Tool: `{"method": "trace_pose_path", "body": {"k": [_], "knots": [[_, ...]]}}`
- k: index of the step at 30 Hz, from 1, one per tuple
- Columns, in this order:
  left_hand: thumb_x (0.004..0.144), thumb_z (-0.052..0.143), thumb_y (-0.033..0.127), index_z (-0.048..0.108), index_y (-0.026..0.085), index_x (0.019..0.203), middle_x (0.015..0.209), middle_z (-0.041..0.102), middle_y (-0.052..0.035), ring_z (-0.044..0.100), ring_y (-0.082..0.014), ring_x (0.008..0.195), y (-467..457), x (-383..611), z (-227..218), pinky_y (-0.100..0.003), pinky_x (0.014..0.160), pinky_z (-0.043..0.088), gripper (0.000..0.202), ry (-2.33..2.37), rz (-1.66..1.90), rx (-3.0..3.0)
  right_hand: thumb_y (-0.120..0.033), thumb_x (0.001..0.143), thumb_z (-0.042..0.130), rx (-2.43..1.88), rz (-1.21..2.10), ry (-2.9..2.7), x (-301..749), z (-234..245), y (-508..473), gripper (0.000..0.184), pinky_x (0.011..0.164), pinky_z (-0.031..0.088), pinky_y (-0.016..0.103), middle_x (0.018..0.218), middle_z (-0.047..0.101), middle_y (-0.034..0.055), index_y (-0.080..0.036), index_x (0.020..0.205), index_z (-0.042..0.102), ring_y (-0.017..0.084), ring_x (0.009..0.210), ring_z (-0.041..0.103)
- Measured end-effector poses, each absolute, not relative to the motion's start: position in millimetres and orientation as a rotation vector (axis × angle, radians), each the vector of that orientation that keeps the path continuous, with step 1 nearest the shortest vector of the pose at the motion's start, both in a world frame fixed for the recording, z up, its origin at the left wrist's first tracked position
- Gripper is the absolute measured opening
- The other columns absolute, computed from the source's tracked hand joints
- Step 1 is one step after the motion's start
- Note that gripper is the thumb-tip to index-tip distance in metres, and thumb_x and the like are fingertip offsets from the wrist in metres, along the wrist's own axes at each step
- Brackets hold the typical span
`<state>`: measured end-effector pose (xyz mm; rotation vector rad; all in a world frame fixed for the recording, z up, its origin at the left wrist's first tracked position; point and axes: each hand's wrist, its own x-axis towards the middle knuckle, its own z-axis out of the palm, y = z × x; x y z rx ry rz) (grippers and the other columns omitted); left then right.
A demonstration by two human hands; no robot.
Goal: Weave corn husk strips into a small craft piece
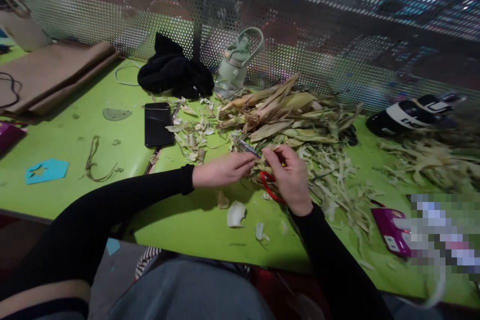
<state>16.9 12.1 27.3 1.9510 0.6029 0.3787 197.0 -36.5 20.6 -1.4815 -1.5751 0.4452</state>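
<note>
My right hand point(290, 177) is closed around a pair of scissors with red handles point(270, 189). Their metal blades point(249, 148) point up and to the left, past the fingertips of my left hand point(225, 169). The left fingers are pressed together at the blades; whatever they pinch is too small or hidden to make out. Just beyond both hands lies a heap of dried corn husks point(277, 110). Cut husk strips point(337, 170) spread to the right of my right hand, and pale scraps point(236, 214) lie below the hands.
Left of the husks are a black phone point(157, 125), a black cloth bundle point(174, 70) and a blue star cutout point(47, 171). A green bottle point(234, 62) stands by the perforated metal screen point(318, 25). A black bottle point(401, 115) and a purple glue gun point(392, 232) lie right.
</note>
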Motion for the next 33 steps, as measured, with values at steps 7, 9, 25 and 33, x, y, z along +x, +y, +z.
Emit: {"method": "trace_pose_path", "body": {"k": [7, 9, 25, 33], "knots": [[0.094, 0.055, 0.037, 0.057, 0.015, 0.099, 0.072, 0.046, 0.0045, 0.043, -0.0101, 0.065, 7.8, 17.1, 17.1, -0.024, 0.062, 0.034, 0.023, 0.531, 0.441, 1.968, -0.04, 0.092, 0.058, -1.513, 0.305, -1.737, 200.3, 25.3, -37.8, 0.031, 0.066, 0.037, 0.029, 0.064, 0.054, -0.0027, -0.021, 0.068, 0.053, 0.014, 0.061, 0.048], [0.095, 0.054, 0.035, 0.058, 0.014, 0.095, 0.071, 0.047, 0.0046, 0.042, -0.0094, 0.064, 8.7, 16.1, 15.6, -0.023, 0.063, 0.034, 0.021, 0.482, 0.435, 1.965, -0.04, 0.093, 0.057, -1.518, 0.343, -1.724, 199.7, 26.7, -39.4, 0.032, 0.066, 0.037, 0.029, 0.062, 0.052, -0.0032, -0.022, 0.067, 0.052, 0.013, 0.06, 0.047], [0.096, 0.05, 0.045, 0.048, 0.017, 0.109, 0.077, 0.054, 0.0021, 0.045, -0.012, 0.062, 1.9, 14.9, 28.4, -0.026, 0.058, 0.036, 0.031, 0.671, 0.499, 1.894, -0.059, 0.097, 0.04, -1.606, 0.575, -1.819, 201.7, 33.3, -40.8, 0.047, 0.057, 0.036, 0.028, 0.063, 0.053, -0.0011, -0.022, 0.071, 0.053, 0.015, 0.059, 0.049], [0.101, 0.037, 0.035, 0.042, 0.02, 0.093, 0.078, 0.053, 0.0013, 0.047, -0.013, 0.068, 5.7, 14.0, 28.1, -0.029, 0.067, 0.038, 0.018, 0.722, 0.581, 1.85, -0.055, 0.09, 0.058, -1.53, 0.53, -2.017, 212.3, 31.6, -40.1, 0.036, 0.069, 0.046, 0.032, 0.085, 0.073, 0.0046, -0.021, 0.095, 0.067, 0.02, 0.075, 0.063]]}}
